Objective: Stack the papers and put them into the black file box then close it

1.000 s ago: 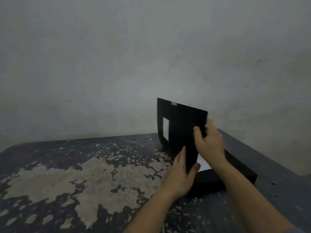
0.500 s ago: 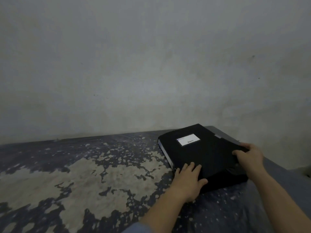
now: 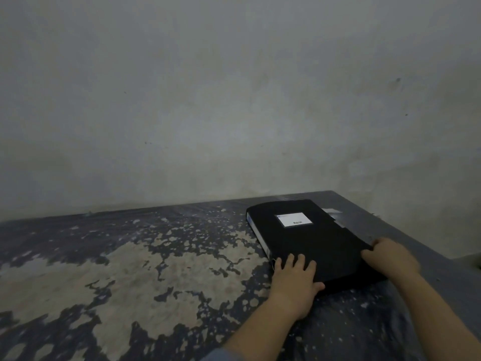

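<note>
The black file box (image 3: 307,241) lies flat and closed on the right part of the table, a white label (image 3: 294,219) on its lid. My left hand (image 3: 295,280) rests flat on the lid's near left corner, fingers spread, thumb along the front edge. My right hand (image 3: 390,259), slightly blurred, curls its fingers over the box's right edge. No papers are visible.
The dark table top (image 3: 156,269) has large patches of worn, pale paint. Its right edge (image 3: 421,230) runs close beside the box. A bare grey wall (image 3: 234,100) stands right behind the table. A small pale patch (image 3: 331,211) shows behind the box.
The lid stood upright in both hands a second ago, with white paper showing inside. It has come down flat and the box is closed. Both hands now sit on the lid's near edges.
</note>
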